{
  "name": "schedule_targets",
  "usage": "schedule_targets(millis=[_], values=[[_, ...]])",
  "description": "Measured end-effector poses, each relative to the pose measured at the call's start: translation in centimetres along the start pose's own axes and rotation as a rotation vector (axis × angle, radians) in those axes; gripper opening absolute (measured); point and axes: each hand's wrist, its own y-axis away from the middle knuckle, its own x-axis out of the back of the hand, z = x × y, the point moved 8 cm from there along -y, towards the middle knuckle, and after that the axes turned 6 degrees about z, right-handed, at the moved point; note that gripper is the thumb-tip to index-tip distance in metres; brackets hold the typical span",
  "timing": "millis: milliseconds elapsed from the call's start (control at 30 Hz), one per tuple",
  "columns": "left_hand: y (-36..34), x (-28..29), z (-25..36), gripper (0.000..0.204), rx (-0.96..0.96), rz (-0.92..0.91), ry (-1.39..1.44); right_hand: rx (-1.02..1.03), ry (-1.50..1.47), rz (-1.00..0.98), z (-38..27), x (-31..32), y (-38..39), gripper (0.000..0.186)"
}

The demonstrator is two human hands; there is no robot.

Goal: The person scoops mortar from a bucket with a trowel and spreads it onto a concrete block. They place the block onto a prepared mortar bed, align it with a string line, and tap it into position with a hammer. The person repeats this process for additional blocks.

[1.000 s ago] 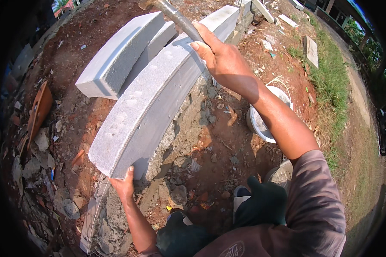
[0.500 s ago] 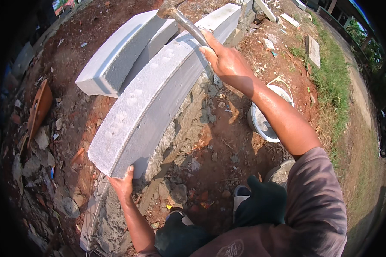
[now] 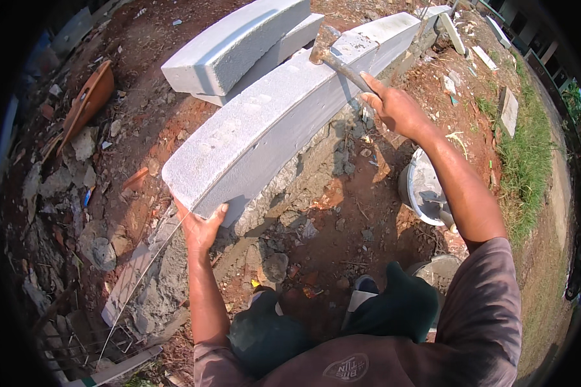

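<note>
A long, pale grey block (image 3: 239,135) rests on a rough mortar footing (image 3: 290,187). My right hand (image 3: 394,106) is closed round the handle of a hammer (image 3: 345,64), whose head is down at the block's top near its far part. My left hand (image 3: 200,226) holds the block's near lower end, thumb against the side face and fingers mostly hidden. A thin string (image 3: 145,271) runs from that end toward the lower left. Faint pale marks show along the block's top.
Two spare blocks (image 3: 239,42) lie behind it on the left. An orange trowel-like piece (image 3: 85,106) lies on rubble at left. A white bucket (image 3: 426,184) and a second container (image 3: 436,271) are by my right arm. Grass (image 3: 523,180) borders a path at right.
The hammer has come down from raised to the block's top. The view has shifted, so the blocks and both hands appear farther right, with the near end higher in the picture.
</note>
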Motion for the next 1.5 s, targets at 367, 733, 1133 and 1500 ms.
schedule_targets(millis=[367, 733, 1133, 1500], values=[[0.2, 0.9, 0.1, 0.135, -0.014, 0.031, -0.009, 0.08, -0.088, 0.053, -4.1, 2.5, 1.1, 0.049], [0.5, 0.3, -1.0, 0.138, 0.065, -0.016, 0.043, 0.13, -0.361, 0.321, -8.5, 7.0, 1.2, 0.045], [0.3, 0.4, -1.1, 0.139, 0.042, -0.021, -0.022, 0.19, -0.206, 0.061, -8.2, 1.4, 2.5, 0.046], [0.3, 0.5, 0.5, 0.137, 0.017, -0.026, 0.11, 0.06, -0.103, -0.113, -7.0, -0.1, 3.1, 0.048]])
